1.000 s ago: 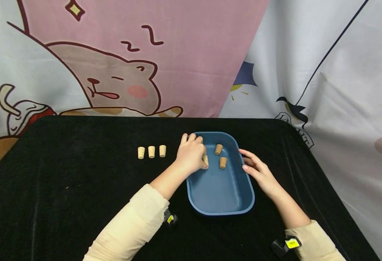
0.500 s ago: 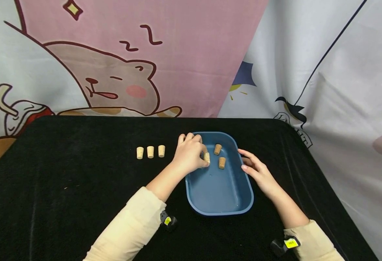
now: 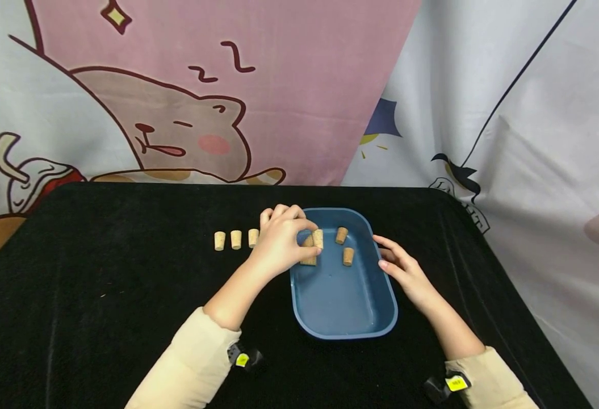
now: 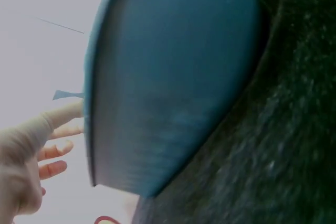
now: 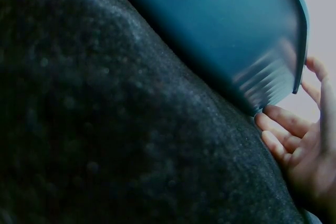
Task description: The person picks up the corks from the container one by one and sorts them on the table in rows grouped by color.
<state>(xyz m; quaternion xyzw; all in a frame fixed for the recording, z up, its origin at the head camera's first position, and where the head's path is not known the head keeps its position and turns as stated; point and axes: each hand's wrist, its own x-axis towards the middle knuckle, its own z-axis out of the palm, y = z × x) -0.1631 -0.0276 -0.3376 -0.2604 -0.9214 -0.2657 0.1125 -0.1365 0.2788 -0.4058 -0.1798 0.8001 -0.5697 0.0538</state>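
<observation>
My left hand (image 3: pixel 280 241) pinches a pale cork (image 3: pixel 318 238) between thumb and index finger, over the left side of a blue rectangular tray (image 3: pixel 344 331). Below and partly behind that thumb, more cork (image 3: pixel 308 261) shows inside the tray. Two browner corks, an upper cork (image 3: pixel 342 235) and a lower cork (image 3: pixel 348 257), lie near the tray's middle. At the tray's right side my right hand (image 3: pixel 406 272) rests with extended fingers against the rim and outer wall. The left wrist view shows the tray's outer wall, with the cork out of sight.
Left of the tray, three pale corks stand in a row on the black cloth: a left cork (image 3: pixel 220 241), a middle cork (image 3: pixel 235 239) and a right cork (image 3: pixel 253 238), close to my left hand. A printed curtain (image 3: pixel 304 85) hangs behind the table.
My left hand has moved left and drawn back with the pinched cork, uncovering more cork in the tray. The right hand and the tray have stayed in place.
</observation>
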